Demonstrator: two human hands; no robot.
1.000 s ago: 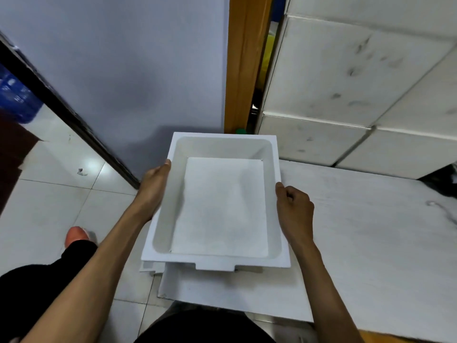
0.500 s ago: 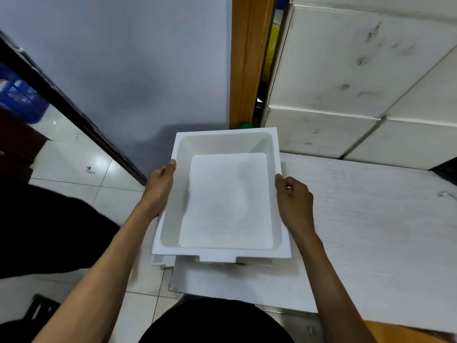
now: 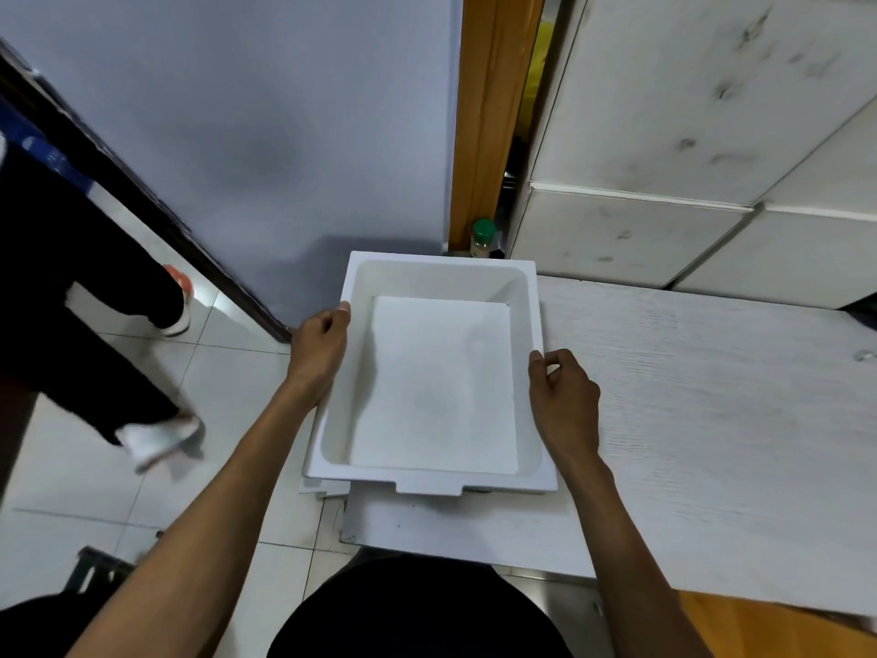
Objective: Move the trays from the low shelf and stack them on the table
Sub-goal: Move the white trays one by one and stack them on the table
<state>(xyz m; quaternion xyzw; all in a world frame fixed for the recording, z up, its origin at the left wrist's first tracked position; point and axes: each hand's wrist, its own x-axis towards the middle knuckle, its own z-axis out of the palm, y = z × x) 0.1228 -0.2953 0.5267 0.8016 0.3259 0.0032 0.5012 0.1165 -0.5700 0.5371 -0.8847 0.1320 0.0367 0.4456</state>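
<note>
A white rectangular tray with a flat white liner rests on top of other white trays, whose edges peek out below its near left corner. The stack sits at the left end of the white wood-grain table and overhangs its left edge. My left hand grips the top tray's left rim. My right hand holds its right rim with curled fingers.
A green-capped bottle stands behind the tray beside an orange wooden post. White panels back the table. Another person's legs and shoes are on the tiled floor at left.
The top tray has settled a little lower onto the stack, both hands still on its rims. A person has walked into view on the left floor.
</note>
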